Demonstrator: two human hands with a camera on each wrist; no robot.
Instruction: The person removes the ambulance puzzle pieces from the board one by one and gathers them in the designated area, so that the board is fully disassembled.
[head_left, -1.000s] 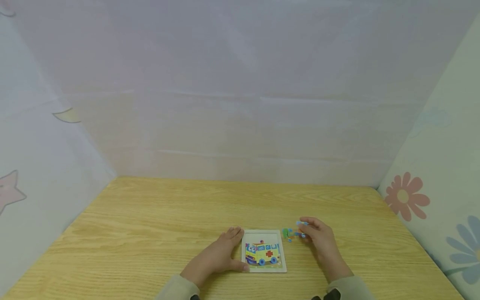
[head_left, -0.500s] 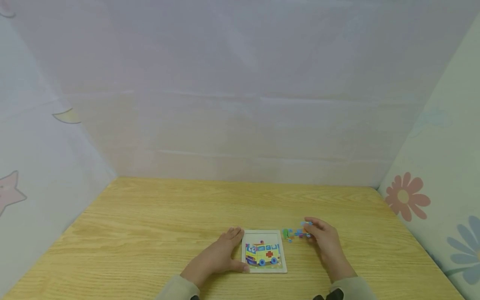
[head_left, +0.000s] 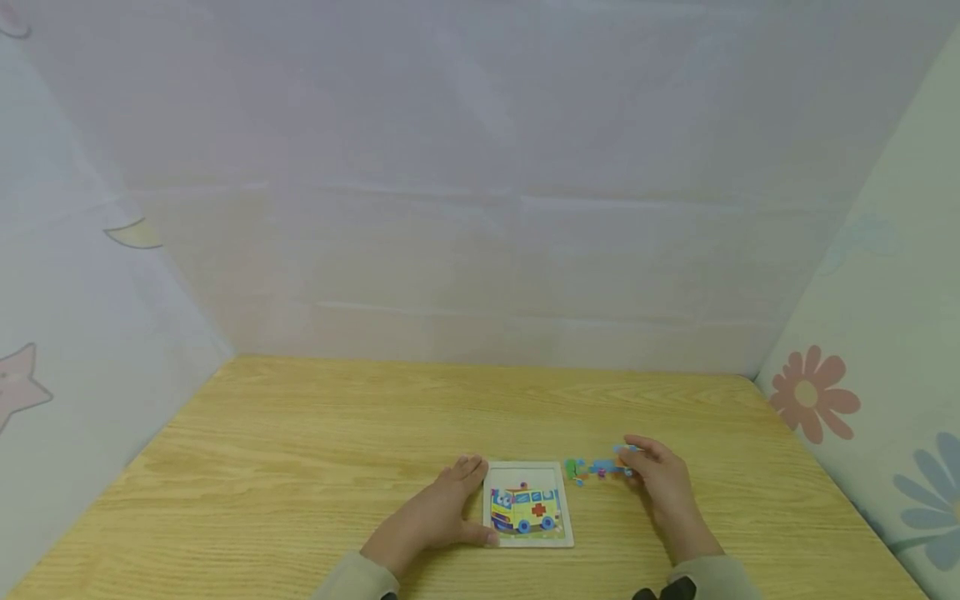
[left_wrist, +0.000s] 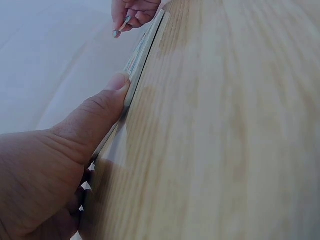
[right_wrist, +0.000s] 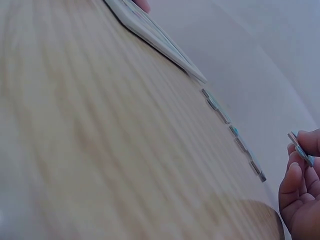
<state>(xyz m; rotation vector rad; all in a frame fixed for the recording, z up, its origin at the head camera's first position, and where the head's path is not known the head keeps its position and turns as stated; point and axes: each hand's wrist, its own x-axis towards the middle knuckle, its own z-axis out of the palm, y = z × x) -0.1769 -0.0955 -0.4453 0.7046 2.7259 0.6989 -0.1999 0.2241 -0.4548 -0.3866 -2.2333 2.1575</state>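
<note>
A jigsaw puzzle tray (head_left: pixel 567 521) with a pale rim lies flat on the table. Its lower part shows a yellow ambulance picture, while the upper part is bare. My left hand (head_left: pixel 438 510) rests along the tray's left side, thumb pressing the near-left corner and straight fingers by the far-left corner. To the right of the tray, my right hand (head_left: pixel 666 483) pinches a small puzzle piece (right_wrist: pixel 301 149) between thumb and fingers, raised above the table. Several loose puzzle pieces (head_left: pixel 602 467), blue, green and orange, lie between the tray and that hand.
The wooden table (head_left: pixel 337 442) runs back to a pale cloth wall (head_left: pixel 480 208). Printed side walls stand to the left and right, the right one with a red flower (head_left: pixel 806 393).
My right hand has shifted to the right with the pinched puzzle piece, uncovering more of the loose blue pieces. The left hand and the tray have stayed in place.
</note>
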